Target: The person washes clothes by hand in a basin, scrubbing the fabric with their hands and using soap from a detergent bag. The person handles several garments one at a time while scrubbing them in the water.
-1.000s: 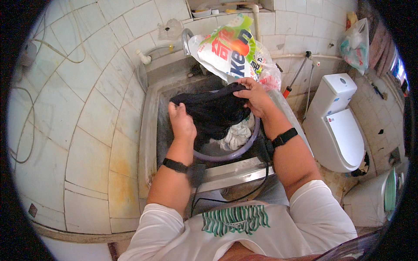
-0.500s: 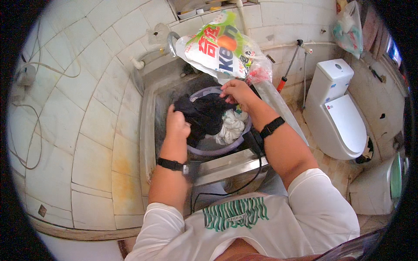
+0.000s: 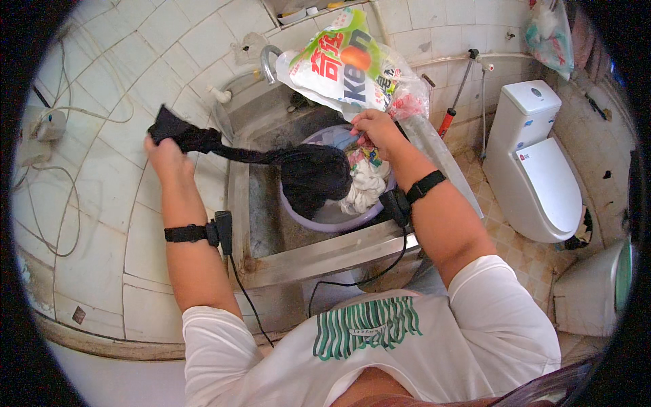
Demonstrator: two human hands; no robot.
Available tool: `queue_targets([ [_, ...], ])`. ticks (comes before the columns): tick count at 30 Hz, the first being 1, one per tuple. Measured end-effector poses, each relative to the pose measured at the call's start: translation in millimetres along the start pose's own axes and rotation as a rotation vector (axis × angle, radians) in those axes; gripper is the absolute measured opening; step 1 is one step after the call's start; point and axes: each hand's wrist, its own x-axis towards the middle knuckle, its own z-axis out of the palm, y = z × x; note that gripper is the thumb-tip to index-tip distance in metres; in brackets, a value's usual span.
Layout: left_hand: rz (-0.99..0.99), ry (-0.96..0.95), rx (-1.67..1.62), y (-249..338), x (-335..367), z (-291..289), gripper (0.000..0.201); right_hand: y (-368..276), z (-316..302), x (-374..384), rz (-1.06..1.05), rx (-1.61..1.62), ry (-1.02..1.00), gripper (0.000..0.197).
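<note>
A long black garment [image 3: 315,175] is drawn out sideways, its bulk still in the pale purple basin [image 3: 324,226]. Its narrow far end is gripped by my left hand [image 3: 167,154], held beyond the sink's left edge. Over the back right of the basin, my right hand [image 3: 377,130] has loosely bent fingers, with no black cloth between them. Close to those fingertips are a light blue cloth [image 3: 342,138] and some multicoloured fabric. White cloth [image 3: 368,188] lies bunched in the basin's right side.
The basin stands in a worn metal sink [image 3: 266,237] with a curved faucet [image 3: 270,62] behind it. A large printed plastic bag [image 3: 339,68] rests on the back rim. Black cables hang from my wrist straps. To the right are a white toilet [image 3: 532,169] and a lidded bin [image 3: 590,295].
My left hand has swung left and pulled the black garment out into a long strip. My right hand has let go of the garment and stays over the basin.
</note>
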Motion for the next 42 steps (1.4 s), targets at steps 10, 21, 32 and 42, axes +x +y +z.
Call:
queue_targets([
  [10, -0.121, -0.834, 0.438, -113, -133, 67, 0.040, -1, 5, 1, 0.027, -0.012, 0.007, 0.010],
  [21, 0.089, -2.102, 1.356, -180, -174, 87, 0.050, 4, -2, 3, -0.011, -0.047, 0.001, 0.010],
  [32, 0.570, -2.206, 1.258, -209, -193, 78, 0.039, 7, 2, 1, 0.081, -0.103, -0.086, 0.011],
  [42, 0.120, -2.334, 1.450, -220, -210, 80, 0.037, 4, 9, -4, 0.103, -0.142, -0.157, 0.011],
])
